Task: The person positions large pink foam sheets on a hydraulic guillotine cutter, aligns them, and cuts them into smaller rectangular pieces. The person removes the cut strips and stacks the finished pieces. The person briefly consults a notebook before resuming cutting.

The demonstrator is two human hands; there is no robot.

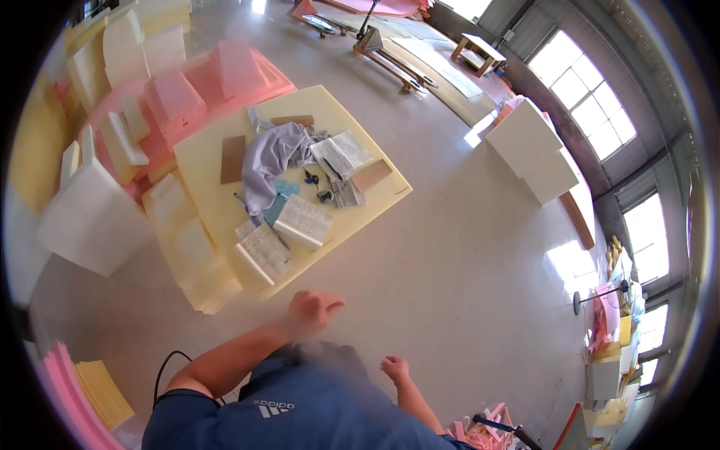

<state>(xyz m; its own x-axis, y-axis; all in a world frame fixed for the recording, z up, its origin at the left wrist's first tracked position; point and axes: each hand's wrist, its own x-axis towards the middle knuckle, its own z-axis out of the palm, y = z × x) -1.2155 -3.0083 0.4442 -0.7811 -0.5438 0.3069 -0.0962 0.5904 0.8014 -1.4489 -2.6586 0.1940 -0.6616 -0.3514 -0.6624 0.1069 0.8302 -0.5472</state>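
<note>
Here, nothing is held by either hand. The left hand (311,311) is curled into a loose fist at approx. chest height, empty, hanging over bare floor (450,247) just short of the near edge of a yellow foam slab (206,161). The right hand (395,369) is clenched too, kept close to the body, empty, w/ only floor under it.

Nearest to the left hand are two folded paper bundles (281,240), laid on the near part of the slab, not touched. Beyond them a grey cloth (270,157) is heaped mid-slab, w/ more papers (341,154) just beside it, a few small dark items (too small to tell) and brown cardboard pieces (232,159) to either side.

As a judgement: no handling is in progress; the slab is loaded w/ stuff, none of it sorted or cleared, so most of the work looks left to do.

Further out, pink and yellow foam blocks (176,94) are stacked on the left, white foam blocks (532,146) are set near the windows on the right, and a pallet truck (386,56) is parked at the far end.
</note>
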